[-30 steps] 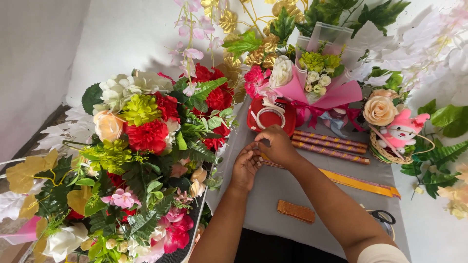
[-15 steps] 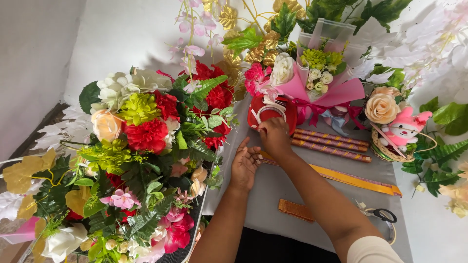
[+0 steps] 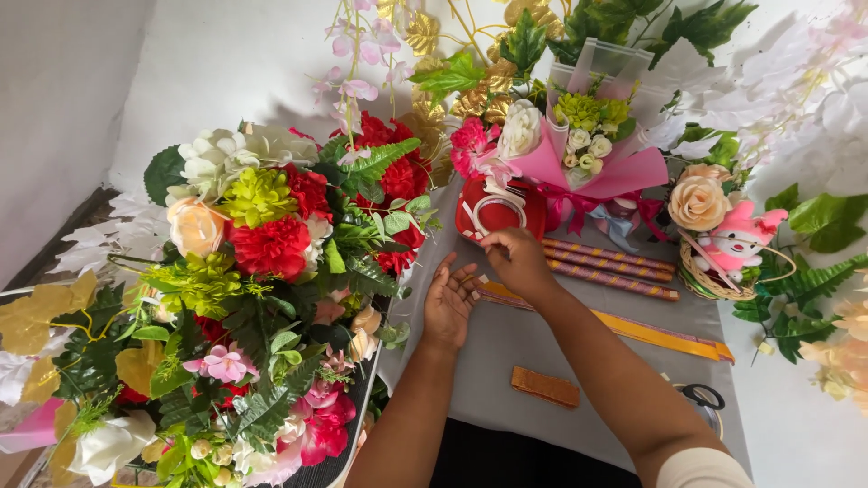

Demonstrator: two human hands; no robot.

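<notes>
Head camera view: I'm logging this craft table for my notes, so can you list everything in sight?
Flower arrangement: one, red, yellow-green, cream, left.
Wrapped bouquet: one, pink paper, top centre.
Red container: one, below bouquet.
Patterned sticks: three, purple-gold, centre right.
Yellow strip: one, lying diagonally on grey table.
Brown block: one, near edge.
Basket with plush toy: one, right.
Scissors: one, black handles.
Left hand: palm open.
Right hand: fingers pinched beside container.
</notes>
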